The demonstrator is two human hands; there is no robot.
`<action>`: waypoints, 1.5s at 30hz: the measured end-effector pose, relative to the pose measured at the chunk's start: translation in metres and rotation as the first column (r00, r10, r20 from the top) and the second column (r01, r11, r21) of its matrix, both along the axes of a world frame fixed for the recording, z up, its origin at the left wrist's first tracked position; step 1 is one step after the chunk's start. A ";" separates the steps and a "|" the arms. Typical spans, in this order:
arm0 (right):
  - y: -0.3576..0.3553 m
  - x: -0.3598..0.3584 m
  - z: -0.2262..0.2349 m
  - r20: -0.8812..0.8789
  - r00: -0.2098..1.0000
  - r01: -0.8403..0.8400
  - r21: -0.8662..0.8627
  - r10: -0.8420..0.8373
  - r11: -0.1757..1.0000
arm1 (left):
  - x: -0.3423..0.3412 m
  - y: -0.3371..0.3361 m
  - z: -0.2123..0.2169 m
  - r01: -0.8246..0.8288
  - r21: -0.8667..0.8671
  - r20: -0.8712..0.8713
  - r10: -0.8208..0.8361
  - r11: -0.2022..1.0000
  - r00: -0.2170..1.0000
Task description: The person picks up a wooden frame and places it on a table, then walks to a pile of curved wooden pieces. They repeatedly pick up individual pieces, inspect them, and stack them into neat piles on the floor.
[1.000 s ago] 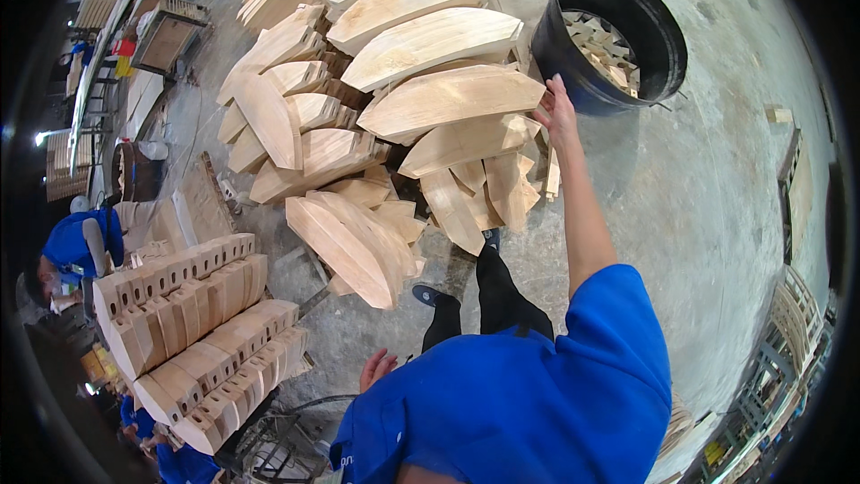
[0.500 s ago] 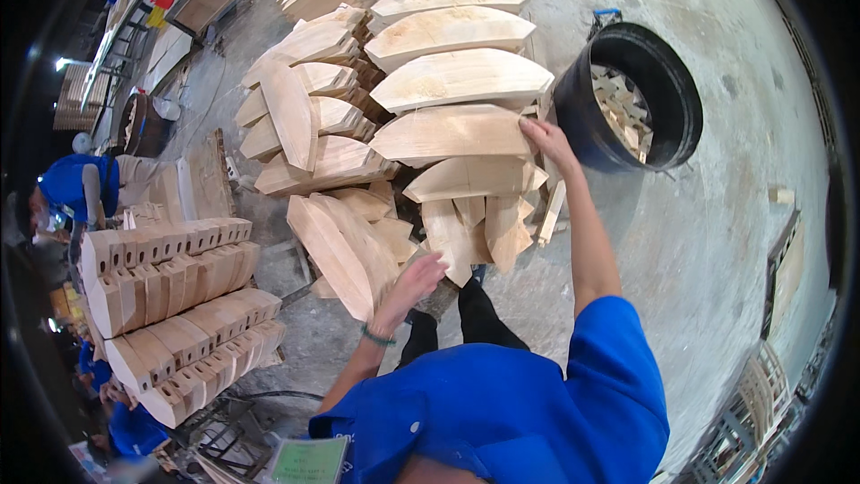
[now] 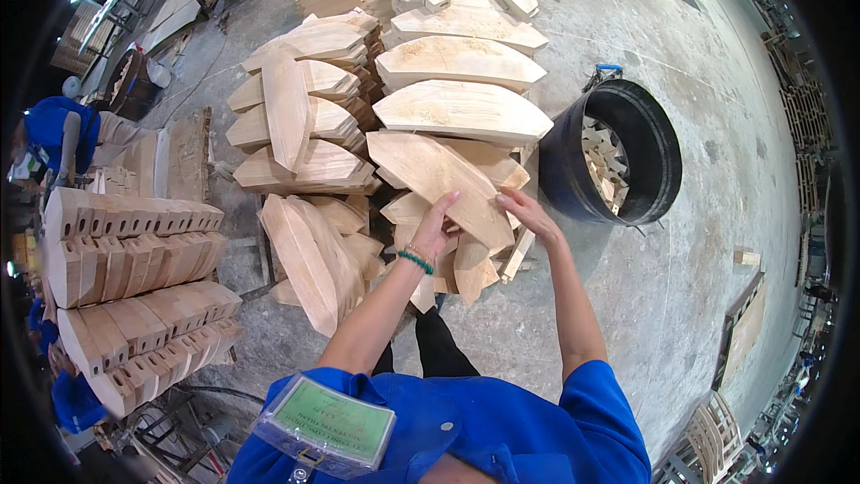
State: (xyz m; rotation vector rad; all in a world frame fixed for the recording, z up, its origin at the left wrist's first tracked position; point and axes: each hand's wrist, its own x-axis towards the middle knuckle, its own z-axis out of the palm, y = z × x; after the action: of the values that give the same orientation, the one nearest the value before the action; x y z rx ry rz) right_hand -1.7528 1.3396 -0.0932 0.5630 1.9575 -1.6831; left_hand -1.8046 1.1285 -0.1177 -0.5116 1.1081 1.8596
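Left hand (image 3: 434, 233): closed on the board (image 3: 437, 177) by its lower edge, thumb on top
Right hand (image 3: 530, 213): fingers bent, tips on the right edge, grip beneath hidden
Forearms (image 3: 372, 318): slanting up from frame bottom
Board: pale, grained wood, tapered, tilted, mid-frame
Bin (image 3: 566, 166): black, round, right of centre

The wooden board (image 3: 439, 181) is pale brown, long and flat, with tapering ends. It is held slantwise in both hands (image 3: 530, 213), to the left of the black barrel (image 3: 561, 170), its near end closer to this barrel.
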 end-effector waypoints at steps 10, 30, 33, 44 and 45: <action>-0.063 -0.001 0.065 0.048 0.990 0.133 -0.665 -0.136 0.735 | 0.031 -0.050 0.111 0.198 -0.138 -0.186 -0.222 0.970 0.957; -0.003 -0.144 0.105 -0.285 0.877 0.169 0.937 0.387 0.306 | 0.002 -0.083 0.145 0.141 -0.005 -0.390 -0.132 0.990 0.911; -0.004 -0.168 0.111 -0.231 0.931 0.113 0.920 0.284 0.376 | 0.007 -0.098 0.140 0.078 -0.003 -0.344 -0.074 0.997 0.936; 0.031 -0.154 0.217 -0.731 0.634 0.267 -0.098 -0.252 0.959 | 0.032 -0.153 0.142 -0.080 -0.042 -0.310 0.063 0.996 0.949; 0.021 -0.153 0.236 -0.755 0.624 0.313 0.005 -0.202 0.950 | 0.036 -0.159 0.141 -0.101 -0.052 -0.306 0.081 0.993 0.948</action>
State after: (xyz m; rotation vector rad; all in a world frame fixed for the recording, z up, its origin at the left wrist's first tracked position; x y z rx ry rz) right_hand -1.9057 1.3603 0.1423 0.1867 2.6899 -2.2192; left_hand -1.7691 0.9696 0.0230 -0.3241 1.3735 2.0348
